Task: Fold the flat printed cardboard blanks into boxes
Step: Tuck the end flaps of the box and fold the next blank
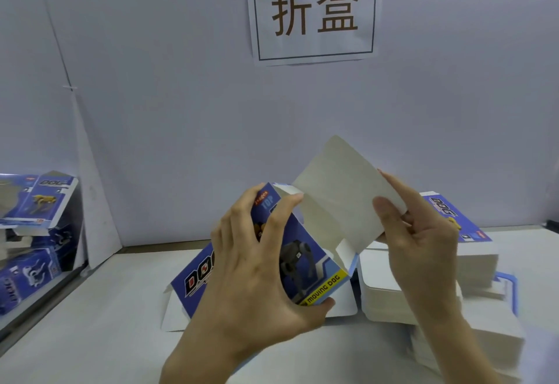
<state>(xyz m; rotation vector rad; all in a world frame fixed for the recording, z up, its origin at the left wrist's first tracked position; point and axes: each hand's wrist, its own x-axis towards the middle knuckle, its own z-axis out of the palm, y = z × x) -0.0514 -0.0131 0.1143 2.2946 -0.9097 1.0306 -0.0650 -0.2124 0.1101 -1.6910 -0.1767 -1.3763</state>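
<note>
Here, mid-frame, the left hand [257, 265] gripped a half-formed blue box [311, 259] while the right hand [423, 232] pinched its raised grey flap [341, 190]. Flat blanks [393, 299] sat stacked lower right; finished boxes [39, 202] piled at left beneath a wall sign [314, 11].

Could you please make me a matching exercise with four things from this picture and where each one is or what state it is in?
Things:
1. blue printed cardboard box
2. plain white cardboard flap
3. tall stack of white flat blanks
4. white paper sign with brown characters

States:
A. taped on the back wall
B. pinched by the right hand
C. lying on the table at the right
D. in the grip of the left hand

Pairs: 1-D, 2-B, 3-C, 4-A
</note>
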